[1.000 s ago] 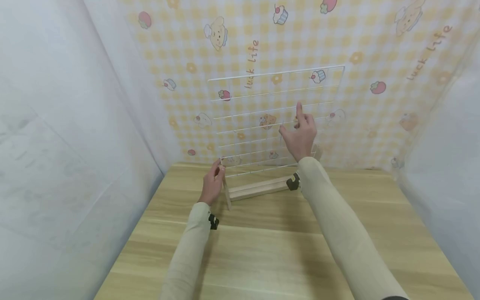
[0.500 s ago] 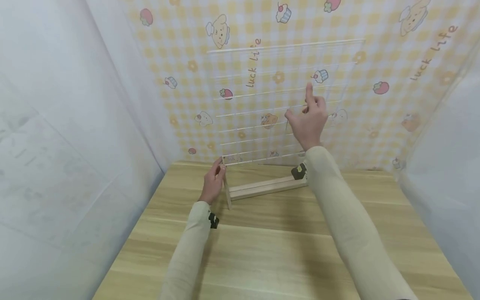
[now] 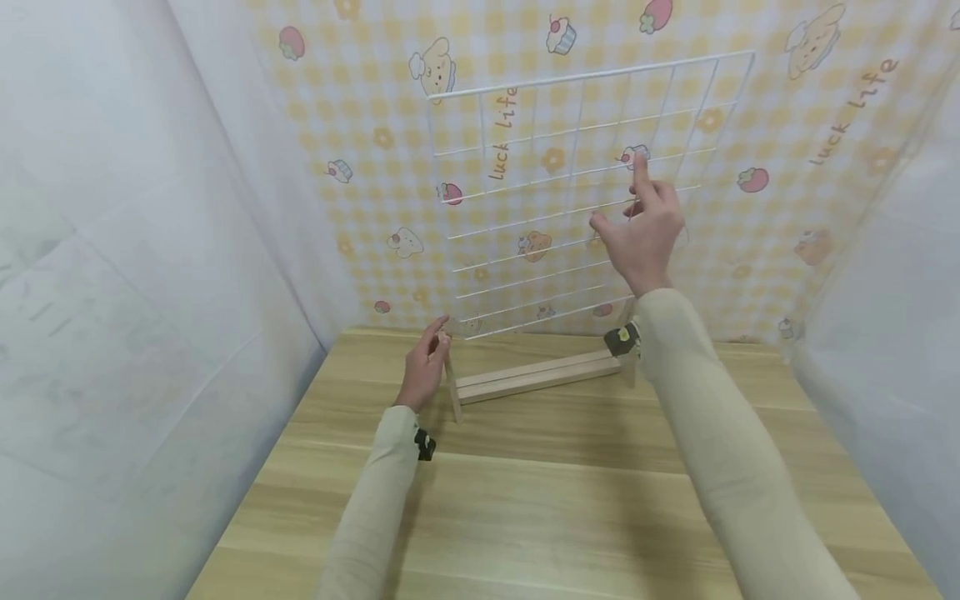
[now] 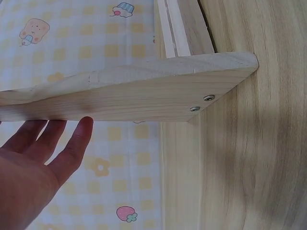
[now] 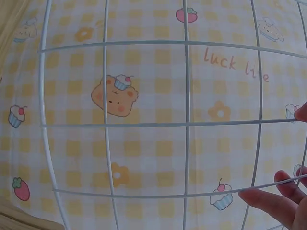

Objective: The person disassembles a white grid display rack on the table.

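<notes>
One raised right hand (image 3: 648, 233) pinches white wire grid (image 5: 187, 124); left hand (image 3: 424, 367), lower, pinches pale wooden panel (image 4: 120, 96); orange lettering (image 5: 219, 62): "luck life".

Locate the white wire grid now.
In the head view's upper middle, the white wire grid is in the right hand, above the wooden stand, before the checked backdrop.

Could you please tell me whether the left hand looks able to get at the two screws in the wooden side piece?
Probably yes: the left hand is at the edge of the wooden side piece, and nothing covers the two screws on its outer face, so the way looks free.
</notes>
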A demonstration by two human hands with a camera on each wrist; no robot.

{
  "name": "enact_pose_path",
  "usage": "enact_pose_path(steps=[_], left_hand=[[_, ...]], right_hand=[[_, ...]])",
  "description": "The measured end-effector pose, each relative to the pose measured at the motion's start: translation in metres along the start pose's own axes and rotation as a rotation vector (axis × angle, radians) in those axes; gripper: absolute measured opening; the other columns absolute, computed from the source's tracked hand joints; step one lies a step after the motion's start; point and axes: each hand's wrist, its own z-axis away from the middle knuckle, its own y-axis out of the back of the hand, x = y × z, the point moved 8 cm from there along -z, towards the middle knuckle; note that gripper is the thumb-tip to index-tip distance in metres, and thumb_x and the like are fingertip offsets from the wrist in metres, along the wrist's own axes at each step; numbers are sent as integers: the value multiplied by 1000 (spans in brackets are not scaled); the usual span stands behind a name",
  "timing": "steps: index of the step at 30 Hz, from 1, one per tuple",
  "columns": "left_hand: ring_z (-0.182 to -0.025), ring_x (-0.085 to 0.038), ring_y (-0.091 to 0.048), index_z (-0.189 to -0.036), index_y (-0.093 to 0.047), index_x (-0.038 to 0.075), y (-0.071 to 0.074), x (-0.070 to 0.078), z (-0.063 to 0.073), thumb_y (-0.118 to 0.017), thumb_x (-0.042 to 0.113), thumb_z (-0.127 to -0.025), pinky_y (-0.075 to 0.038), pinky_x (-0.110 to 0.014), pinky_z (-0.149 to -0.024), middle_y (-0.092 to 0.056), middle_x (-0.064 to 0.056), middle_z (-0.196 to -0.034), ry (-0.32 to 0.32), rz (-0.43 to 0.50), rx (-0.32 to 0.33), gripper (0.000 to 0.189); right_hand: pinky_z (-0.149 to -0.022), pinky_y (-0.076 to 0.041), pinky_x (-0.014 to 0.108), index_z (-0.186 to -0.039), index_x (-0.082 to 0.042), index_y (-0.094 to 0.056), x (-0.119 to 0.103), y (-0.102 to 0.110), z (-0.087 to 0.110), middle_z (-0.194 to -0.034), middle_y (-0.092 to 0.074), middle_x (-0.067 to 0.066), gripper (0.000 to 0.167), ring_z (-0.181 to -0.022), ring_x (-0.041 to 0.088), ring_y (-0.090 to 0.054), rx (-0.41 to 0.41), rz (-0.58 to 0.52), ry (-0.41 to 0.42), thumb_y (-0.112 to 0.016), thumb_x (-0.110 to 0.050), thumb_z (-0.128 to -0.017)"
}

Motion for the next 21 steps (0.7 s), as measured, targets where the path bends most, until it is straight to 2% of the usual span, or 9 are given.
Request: enact_pose_path(steps=[5, 9, 12, 17, 21], left_hand=[[-142, -42, -45, -150, -38, 44, 0, 3, 0, -40, 38, -109, -39, -67, -113, -56, -16, -147, -16, -7, 1, 42], [-142, -42, -45, -150, -38, 43, -1, 4, 0, -41, 36, -109, -39, -67, -113, -57, -17, -146, -28, -5, -9, 42], [-141, -43, -46, -150, -39, 42, -1, 5, 1, -42, 35, -108, -38, -66, -113, -57, -18, -145, -44, -5, -13, 42], [-140, -43, -48, -149, -42, 39, 3, 5, 2, -44, 34, -108, -39, -64, -114, -61, -17, -141, -63, -23, -1, 42], [-140, -43, -48, -148, -44, 35, 4, 6, 1, -46, 33, -107, -39, -60, -116, -64, -16, -137, -87, -47, 7, 41]], right_hand=[[-72, -44, 18, -145, -19, -50, 4, 12, -4, -102, -60, 22, 79, -73, 20, -54, 1, 22, 17, -80, -9, -73], [-71, -45, 17, -144, -15, -50, 10, 21, -5, -100, -60, 17, 76, -73, 23, -56, -15, 44, -1, -79, -9, -74], [-74, -46, 22, -144, -12, -50, 15, 26, -3, -99, -59, 17, 75, -72, 23, -55, -29, 51, -11, -78, -8, -74], [-89, -44, 32, -143, -8, -52, 24, 34, 5, -101, -62, 28, 77, -71, 17, -50, -47, 54, -6, -78, -6, -71], [-89, -41, 34, -143, -7, -51, 36, 40, 10, -102, -62, 30, 78, -73, 16, -48, -65, 74, -29, -78, -5, -70]])
